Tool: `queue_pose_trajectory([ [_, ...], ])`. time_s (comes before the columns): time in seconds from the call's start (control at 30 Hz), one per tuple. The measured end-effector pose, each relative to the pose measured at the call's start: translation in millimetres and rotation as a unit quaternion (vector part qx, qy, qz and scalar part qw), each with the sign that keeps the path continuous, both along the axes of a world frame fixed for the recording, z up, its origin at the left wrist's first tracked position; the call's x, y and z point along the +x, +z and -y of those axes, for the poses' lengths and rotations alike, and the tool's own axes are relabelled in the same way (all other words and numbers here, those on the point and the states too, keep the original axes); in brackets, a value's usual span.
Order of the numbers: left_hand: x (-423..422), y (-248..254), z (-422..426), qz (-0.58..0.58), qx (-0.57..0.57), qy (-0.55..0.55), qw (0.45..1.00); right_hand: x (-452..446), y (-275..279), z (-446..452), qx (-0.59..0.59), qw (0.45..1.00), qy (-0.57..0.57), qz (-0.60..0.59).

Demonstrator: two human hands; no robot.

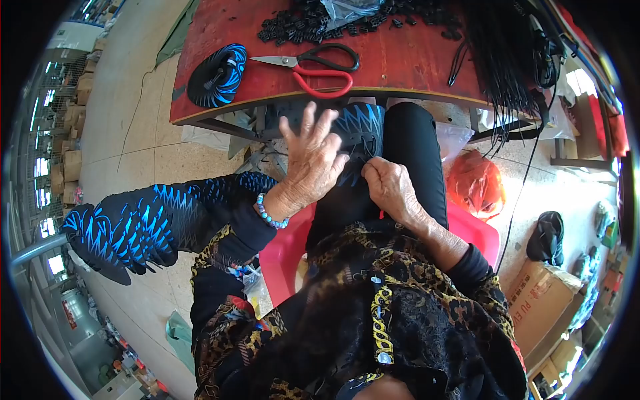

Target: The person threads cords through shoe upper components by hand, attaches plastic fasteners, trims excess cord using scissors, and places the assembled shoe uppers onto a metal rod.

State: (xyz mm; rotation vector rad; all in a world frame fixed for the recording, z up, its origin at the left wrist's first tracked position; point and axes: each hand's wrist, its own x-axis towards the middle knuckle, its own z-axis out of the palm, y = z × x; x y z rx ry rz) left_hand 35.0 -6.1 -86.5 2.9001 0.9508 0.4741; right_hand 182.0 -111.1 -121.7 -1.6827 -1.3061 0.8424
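A black and blue patterned shoe upper [360, 123] lies across my lap, close to the table edge. Thin black cord [363, 145] shows in loops on its front. My left hand [312, 159] is raised just left of the upper, fingers spread and holding nothing that I can see. At the upper's near end, my right hand [390, 189] is closed in a pinch on the cord; the fingertips partly hide it. Red- and black-handled scissors [323, 72] rest on the table, beside another blue and black shoe piece [217, 75].
Black cord locks [293, 28] are heaped on the red table [400, 63], with black cords [497, 73] hanging off its right side. Stacked blue and black uppers [143, 223] hang on a rail at my left. An orange-red bag [477, 185] sits on the floor.
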Motion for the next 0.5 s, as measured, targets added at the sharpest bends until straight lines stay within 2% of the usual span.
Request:
queue_pose_trajectory([
  [0.3, 3, 10, -9, -0.030, -0.083, -0.126, 0.988, 0, 10, -8, -0.079, 0.988, 0.045, 0.122],
  [0.5, 9, 2, -17, 0.008, -0.111, -0.134, 0.985, -1, 2, -10, -0.071, 0.991, 0.048, 0.107],
])
